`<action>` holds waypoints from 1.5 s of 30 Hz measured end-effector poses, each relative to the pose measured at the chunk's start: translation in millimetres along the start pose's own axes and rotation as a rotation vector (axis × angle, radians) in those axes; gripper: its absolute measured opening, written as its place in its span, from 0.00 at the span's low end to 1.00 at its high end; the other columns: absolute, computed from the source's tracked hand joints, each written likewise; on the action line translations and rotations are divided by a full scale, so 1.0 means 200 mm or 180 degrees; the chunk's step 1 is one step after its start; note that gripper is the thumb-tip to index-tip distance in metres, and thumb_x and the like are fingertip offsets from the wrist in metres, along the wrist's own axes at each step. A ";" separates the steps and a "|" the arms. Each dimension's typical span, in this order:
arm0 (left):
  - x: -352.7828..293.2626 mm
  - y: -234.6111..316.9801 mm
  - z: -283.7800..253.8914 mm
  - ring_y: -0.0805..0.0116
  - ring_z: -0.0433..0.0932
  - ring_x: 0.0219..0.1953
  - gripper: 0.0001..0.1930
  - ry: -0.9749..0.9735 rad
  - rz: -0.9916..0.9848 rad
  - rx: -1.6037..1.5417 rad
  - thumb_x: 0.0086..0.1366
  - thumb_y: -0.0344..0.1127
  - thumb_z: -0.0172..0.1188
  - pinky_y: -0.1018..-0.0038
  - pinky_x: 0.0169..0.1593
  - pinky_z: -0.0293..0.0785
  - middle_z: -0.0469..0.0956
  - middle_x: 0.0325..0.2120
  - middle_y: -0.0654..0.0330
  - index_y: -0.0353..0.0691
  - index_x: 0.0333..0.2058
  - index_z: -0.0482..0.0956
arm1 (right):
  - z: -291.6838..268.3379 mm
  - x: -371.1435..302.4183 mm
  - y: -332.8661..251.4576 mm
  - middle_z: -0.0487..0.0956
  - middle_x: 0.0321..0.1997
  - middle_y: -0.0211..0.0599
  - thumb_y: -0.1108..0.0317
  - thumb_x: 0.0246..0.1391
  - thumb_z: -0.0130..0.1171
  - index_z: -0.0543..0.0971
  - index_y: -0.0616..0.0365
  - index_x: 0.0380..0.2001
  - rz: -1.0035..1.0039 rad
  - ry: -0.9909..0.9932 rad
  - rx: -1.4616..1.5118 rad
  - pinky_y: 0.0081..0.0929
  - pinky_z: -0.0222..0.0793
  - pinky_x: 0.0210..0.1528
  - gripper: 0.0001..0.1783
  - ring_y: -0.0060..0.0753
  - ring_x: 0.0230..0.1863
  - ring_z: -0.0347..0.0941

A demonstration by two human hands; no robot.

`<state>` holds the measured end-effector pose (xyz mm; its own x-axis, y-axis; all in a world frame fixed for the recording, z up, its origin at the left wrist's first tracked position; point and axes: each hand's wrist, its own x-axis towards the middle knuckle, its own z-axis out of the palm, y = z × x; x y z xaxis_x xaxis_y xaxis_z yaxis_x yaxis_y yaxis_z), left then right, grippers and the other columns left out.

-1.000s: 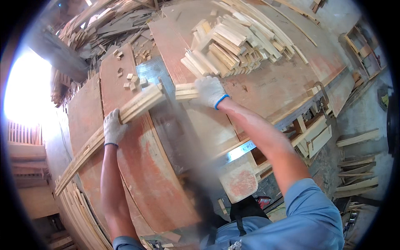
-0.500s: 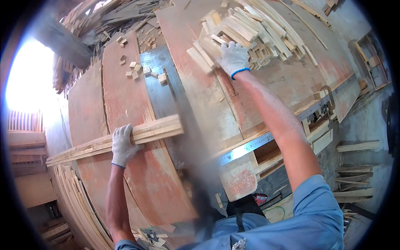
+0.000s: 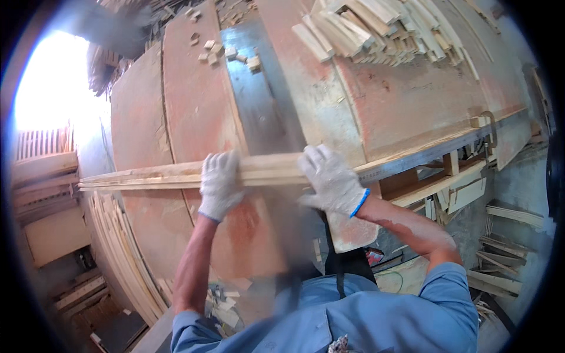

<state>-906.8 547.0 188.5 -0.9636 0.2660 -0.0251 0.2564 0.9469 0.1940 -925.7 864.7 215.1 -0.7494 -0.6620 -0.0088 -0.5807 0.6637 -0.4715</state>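
Observation:
A bundle of long, pale wooden strips [image 3: 271, 169] lies crosswise in front of me, stacked flush and reaching out to the left. My left hand [image 3: 220, 185], in a whitish knit glove, is closed over the bundle near its middle right. At the right end of the strips is my right hand [image 3: 333, 181], gloved with a blue cuff. Its fingers lie over the ends and its thumb is below them. Under the strips is a worn reddish worktable [image 3: 200, 112] with a metal strip [image 3: 253, 65] set into it.
Short cut wooden pieces [image 3: 365, 35] are piled at the far right of the table. Small offcut blocks [image 3: 215, 50] lie near the metal strip. A metal-edged wooden fence [image 3: 424, 154] runs along the right, with a clamp [image 3: 492, 126]. More long strips [image 3: 126, 253] stand at left.
My right hand has left the pile of short pieces and come back to the strips' right end. My left hand still holds the bundle. The view has shifted.

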 end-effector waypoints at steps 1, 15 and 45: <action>0.03 0.05 0.03 0.45 0.72 0.53 0.36 0.0354 0.0255 0.0052 0.47 0.41 0.73 0.52 0.63 0.66 0.73 0.45 0.52 0.39 0.57 0.71 | 0.00 0.01 0.02 0.76 0.57 0.51 0.43 0.40 0.77 0.74 0.64 0.59 0.0092 0.0003 -0.0358 0.52 0.68 0.65 0.49 0.54 0.63 0.71; 0.04 -0.16 -0.10 0.43 0.64 0.71 0.56 -0.0541 -0.0050 0.0200 0.45 0.46 0.83 0.51 0.75 0.58 0.69 0.66 0.46 0.36 0.70 0.63 | 0.02 0.03 0.57 0.78 0.54 0.50 0.49 0.38 0.82 0.74 0.62 0.59 0.0045 -0.0156 -0.0398 0.46 0.71 0.63 0.48 0.55 0.58 0.73; 0.24 -0.36 -0.01 0.42 0.71 0.64 0.52 -0.0400 -0.0504 0.0091 0.44 0.40 0.84 0.52 0.69 0.67 0.75 0.61 0.44 0.35 0.68 0.68 | 0.21 0.21 0.65 0.81 0.41 0.58 0.68 0.59 0.62 0.81 0.64 0.43 0.1498 0.2281 0.1221 0.54 0.73 0.52 0.12 0.65 0.47 0.77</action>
<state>-972.3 490.4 175.7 -0.9755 0.1322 -0.1756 0.1062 0.9830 0.1500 -1020.4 908.4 116.0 -0.9718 0.1024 0.2125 -0.1192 0.5640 -0.8171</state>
